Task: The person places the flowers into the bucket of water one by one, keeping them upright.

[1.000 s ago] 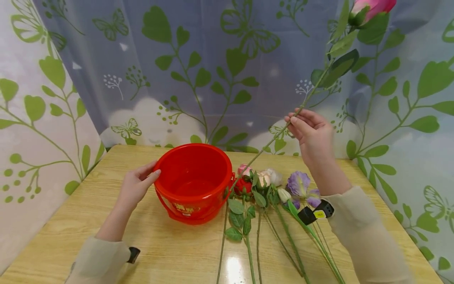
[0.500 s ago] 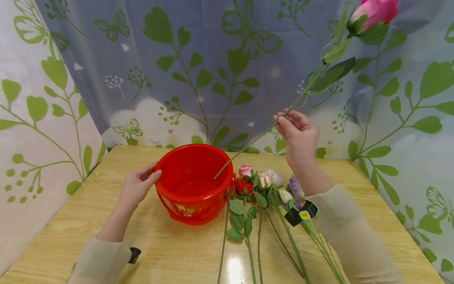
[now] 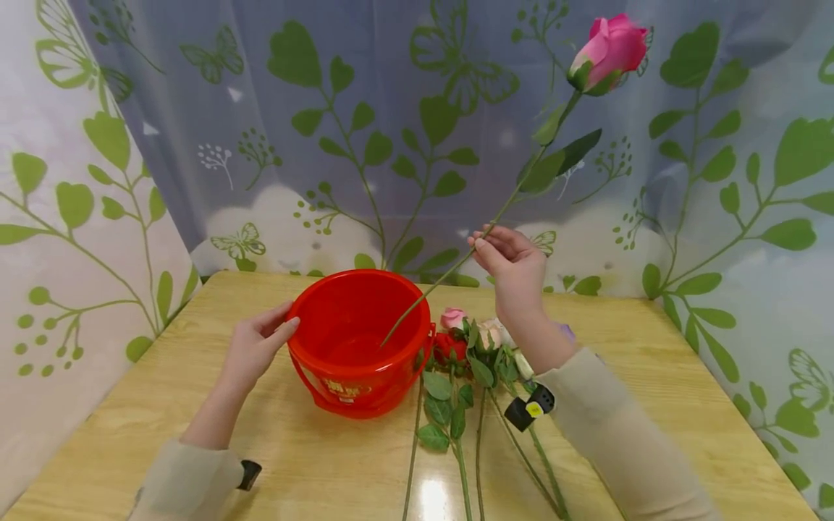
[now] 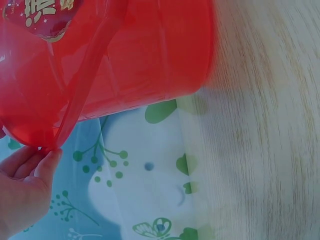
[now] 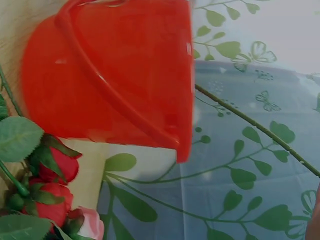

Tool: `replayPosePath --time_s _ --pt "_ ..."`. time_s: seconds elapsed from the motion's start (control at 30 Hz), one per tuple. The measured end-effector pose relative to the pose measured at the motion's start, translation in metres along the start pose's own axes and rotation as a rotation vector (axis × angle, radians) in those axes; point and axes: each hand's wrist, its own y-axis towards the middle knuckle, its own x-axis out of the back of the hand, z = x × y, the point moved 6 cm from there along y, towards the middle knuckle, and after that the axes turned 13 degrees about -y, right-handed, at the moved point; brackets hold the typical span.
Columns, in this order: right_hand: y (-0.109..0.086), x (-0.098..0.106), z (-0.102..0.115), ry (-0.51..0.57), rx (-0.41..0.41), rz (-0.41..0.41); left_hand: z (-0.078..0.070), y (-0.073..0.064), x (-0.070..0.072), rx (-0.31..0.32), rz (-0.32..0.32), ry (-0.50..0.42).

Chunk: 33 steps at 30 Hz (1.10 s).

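Note:
A red plastic bucket (image 3: 365, 391) stands on the table, its handle hanging down against the side. At the bucket's left rim my left hand (image 3: 253, 349) holds on, thumb and fingers pinching the edge; the left wrist view shows this hand (image 4: 27, 187) at the rim too. My right hand (image 3: 517, 278) pinches the stem of a long artificial pink rose (image 3: 609, 54) between thumb and fingers. The rose slants, bloom up to the right, and its lower stem end is inside the bucket opening. In the right wrist view the stem (image 5: 255, 122) passes behind the bucket's rim.
To the right of the bucket several artificial flowers lie on the wooden table (image 3: 313, 463), including a red rose (image 3: 449, 346), a small pink rose (image 3: 452, 317) and a cream one (image 3: 490, 333). The right forearm partly covers them. A patterned curtain (image 3: 391, 108) hangs behind the table.
My right hand has moved left and slightly down with the pink rose, taking the stem's lower end from outside the bucket to inside its opening. The left hand stays on the rim.

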Motion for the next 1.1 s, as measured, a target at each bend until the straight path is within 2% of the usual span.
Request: replayPosePath --time_s 0.2,0.5,1.1 --pt "-0.007 -0.013 -0.016 -0.090 -0.011 0.078 0.003 -0.001 0.000 -0.008 -0.009 -0.005" --pt "-0.018 -0.030 -0.040 -0.221 -0.053 0.150 0.001 -0.001 -0.001 -0.019 -0.018 -0.008" --pt "-0.030 -0.051 -0.062 -0.302 -0.093 0.191 0.001 -0.001 -0.001 -0.016 -0.020 -0.030"
